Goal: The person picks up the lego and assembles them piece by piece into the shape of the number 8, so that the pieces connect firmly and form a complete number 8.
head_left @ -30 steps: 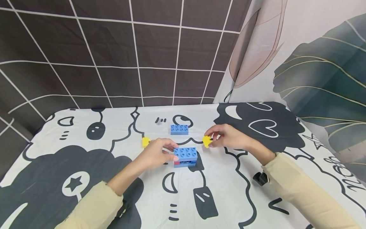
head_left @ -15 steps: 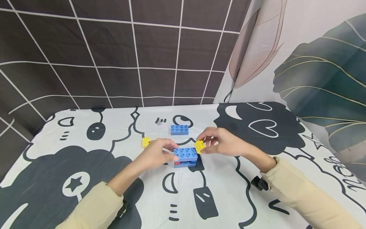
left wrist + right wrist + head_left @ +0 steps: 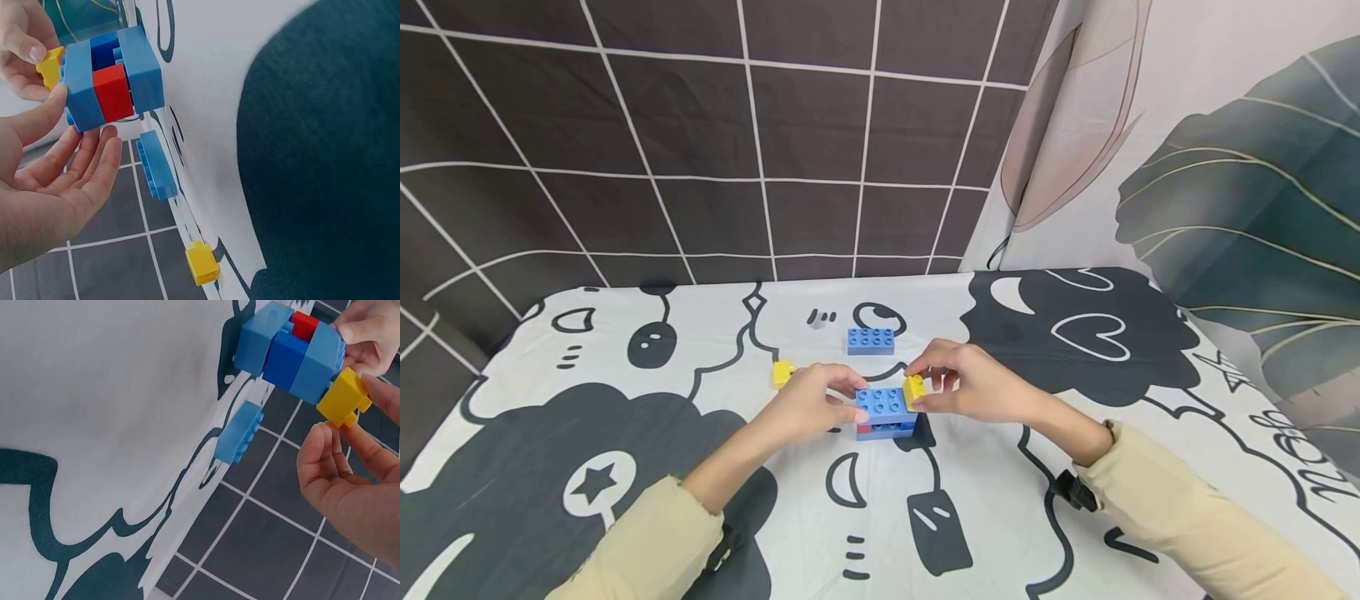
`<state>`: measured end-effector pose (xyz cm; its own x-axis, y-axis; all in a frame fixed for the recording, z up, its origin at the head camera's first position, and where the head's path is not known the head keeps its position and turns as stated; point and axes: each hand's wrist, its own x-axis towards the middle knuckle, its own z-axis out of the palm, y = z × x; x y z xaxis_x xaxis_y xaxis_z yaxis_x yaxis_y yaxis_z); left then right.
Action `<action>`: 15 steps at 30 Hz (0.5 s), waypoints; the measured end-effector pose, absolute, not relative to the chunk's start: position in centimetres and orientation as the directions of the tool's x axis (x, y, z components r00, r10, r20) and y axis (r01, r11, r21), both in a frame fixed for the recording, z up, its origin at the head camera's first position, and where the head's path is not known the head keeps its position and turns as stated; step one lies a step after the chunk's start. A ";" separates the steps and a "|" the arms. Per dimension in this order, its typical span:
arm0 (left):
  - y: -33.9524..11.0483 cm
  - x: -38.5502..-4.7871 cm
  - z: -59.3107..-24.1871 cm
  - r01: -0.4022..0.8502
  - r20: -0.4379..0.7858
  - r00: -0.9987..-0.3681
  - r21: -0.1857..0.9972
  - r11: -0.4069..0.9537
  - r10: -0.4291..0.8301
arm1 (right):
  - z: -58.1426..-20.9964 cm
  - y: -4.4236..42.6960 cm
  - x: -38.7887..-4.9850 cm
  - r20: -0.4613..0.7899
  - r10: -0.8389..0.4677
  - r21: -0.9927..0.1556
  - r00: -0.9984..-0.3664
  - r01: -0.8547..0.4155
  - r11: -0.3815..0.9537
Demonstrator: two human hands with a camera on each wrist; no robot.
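A small stack of toy building bricks stands on the cloth. Its top light-blue brick (image 3: 880, 405) lies over a red brick (image 3: 113, 92) and a dark-blue brick (image 3: 286, 360), with a light-blue brick (image 3: 140, 69) at the bottom. My left hand (image 3: 808, 404) holds the top brick's left end between thumb and fingers. My right hand (image 3: 973, 382) pinches a yellow brick (image 3: 913, 392) by its ends, against the studs at the top brick's right end. In the right wrist view the yellow brick sits slightly tilted there; whether it is pressed fully down I cannot tell.
Behind the stack lies a separate light-blue brick (image 3: 871, 341). Another yellow brick (image 3: 782, 372) rests to the left, partly behind my left hand. A patterned black-and-white cloth (image 3: 985, 500) covers the surface, and a dark gridded backdrop (image 3: 700, 125) rises behind it.
My right hand has moved left with the yellow brick, from beside the stack onto the top brick's right end, and the brick has turned more upright. My left hand stays in place.
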<state>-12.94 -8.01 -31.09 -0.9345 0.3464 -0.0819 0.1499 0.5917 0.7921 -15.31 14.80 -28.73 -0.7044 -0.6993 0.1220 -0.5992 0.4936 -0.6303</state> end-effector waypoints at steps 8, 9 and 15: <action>-7.9 -12.9 -31.1 0.148 -0.082 -0.937 0.789 0.596 0.340 | -28.7 14.5 -15.3 0.064 -0.705 -0.646 -0.706 -0.568 0.511; -7.9 -12.9 -31.1 0.148 -0.081 -0.937 0.789 0.596 0.340 | -28.7 14.5 -15.3 0.062 -0.706 -0.645 -0.706 -0.568 0.511; -7.9 -12.9 -31.0 0.139 -0.088 -0.938 0.789 0.598 0.335 | -28.7 14.3 -15.3 0.065 -0.699 -0.642 -0.712 -0.566 0.517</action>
<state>-12.92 -7.93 -31.02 -0.9381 0.3349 -0.0883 0.1391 0.5979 0.7894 -15.33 14.32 -28.67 -0.7122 -0.6989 0.0648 -0.5661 0.5174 -0.6417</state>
